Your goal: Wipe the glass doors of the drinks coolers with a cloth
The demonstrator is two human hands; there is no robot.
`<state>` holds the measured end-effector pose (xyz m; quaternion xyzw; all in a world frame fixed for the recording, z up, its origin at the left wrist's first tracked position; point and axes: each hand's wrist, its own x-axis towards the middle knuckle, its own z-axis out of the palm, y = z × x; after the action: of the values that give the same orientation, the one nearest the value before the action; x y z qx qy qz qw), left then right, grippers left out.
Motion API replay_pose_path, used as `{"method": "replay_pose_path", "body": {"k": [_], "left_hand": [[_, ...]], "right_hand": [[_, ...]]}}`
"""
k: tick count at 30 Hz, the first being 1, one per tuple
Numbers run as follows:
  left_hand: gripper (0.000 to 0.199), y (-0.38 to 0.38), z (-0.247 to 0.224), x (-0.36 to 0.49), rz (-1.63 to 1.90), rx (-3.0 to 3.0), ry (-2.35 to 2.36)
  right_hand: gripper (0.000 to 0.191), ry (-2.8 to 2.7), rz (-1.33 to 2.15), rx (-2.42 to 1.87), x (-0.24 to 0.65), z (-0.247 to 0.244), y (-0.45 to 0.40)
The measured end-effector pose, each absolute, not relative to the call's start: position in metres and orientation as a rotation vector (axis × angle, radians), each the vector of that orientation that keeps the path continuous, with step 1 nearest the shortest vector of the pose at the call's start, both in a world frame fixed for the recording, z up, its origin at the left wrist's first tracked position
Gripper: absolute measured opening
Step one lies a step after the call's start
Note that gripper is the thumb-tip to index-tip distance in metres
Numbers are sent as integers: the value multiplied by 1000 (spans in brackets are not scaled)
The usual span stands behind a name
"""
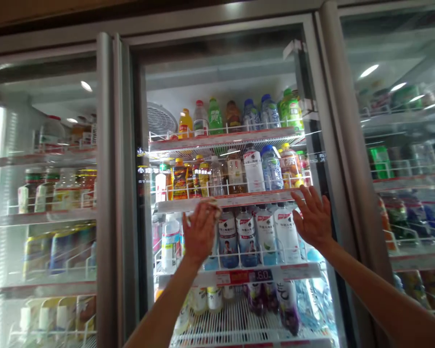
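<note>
Behind the glass door point(221, 53) of a lit drinks fridge stand shelves of bottles. My left hand point(200, 234) is raised at the middle of the door, its fingers over a crumpled light-brown cloth point(213, 203) pressed toward the glass. To the right, my right hand point(313, 217) is spread with its fingers apart near the door's right side, holding nothing. White-labelled bottles point(264, 232) show between the two hands, behind the glass. Whether the right palm touches the glass is hard to tell.
Metal frames point(107, 193) separate this door from another fridge section on the left. A further glass door point(402, 145) is on the right. A red price strip point(239, 276) runs along a shelf below my hands.
</note>
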<state>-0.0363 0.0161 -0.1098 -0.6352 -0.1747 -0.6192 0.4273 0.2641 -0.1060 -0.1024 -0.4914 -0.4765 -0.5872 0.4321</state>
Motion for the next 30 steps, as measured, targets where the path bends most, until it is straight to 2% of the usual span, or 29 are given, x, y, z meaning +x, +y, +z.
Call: {"method": "replay_pose_path", "body": {"k": [3, 5, 11, 14, 18, 20, 27, 30], "left_hand": [[37, 32, -81, -61, -1791, -1396, -707], [37, 29, -75, -48, -1839, -1389, -734], [38, -9, -119, 37, -1432, -1723, -227], [37, -3, -113, 16, -1451, -1706, -252], [40, 23, -74, -43, -1785, -1483, -686], [40, 25, -68, -46, -1842, -1451, -749], [33, -13, -130, 31, -1446, -1736, -223], [33, -1, -115, 7, -1435, -1710, -221]], "right_hand": [[56, -1181, -1465, -1237, 264, -102, -106], [57, -1178, -1473, -1243, 264, -102, -105], [59, -1180, -1501, -1244, 266, -102, -105], [60, -1166, -1533, -1247, 267, -102, -104], [60, -1153, -1544, -1274, 267, -103, -103], [60, -1146, -1542, -1293, 266, -103, -103], [60, -1146, -1553, -1262, 268, -105, -101], [61, -1143, -1559, -1252, 269, -105, -100]]}}
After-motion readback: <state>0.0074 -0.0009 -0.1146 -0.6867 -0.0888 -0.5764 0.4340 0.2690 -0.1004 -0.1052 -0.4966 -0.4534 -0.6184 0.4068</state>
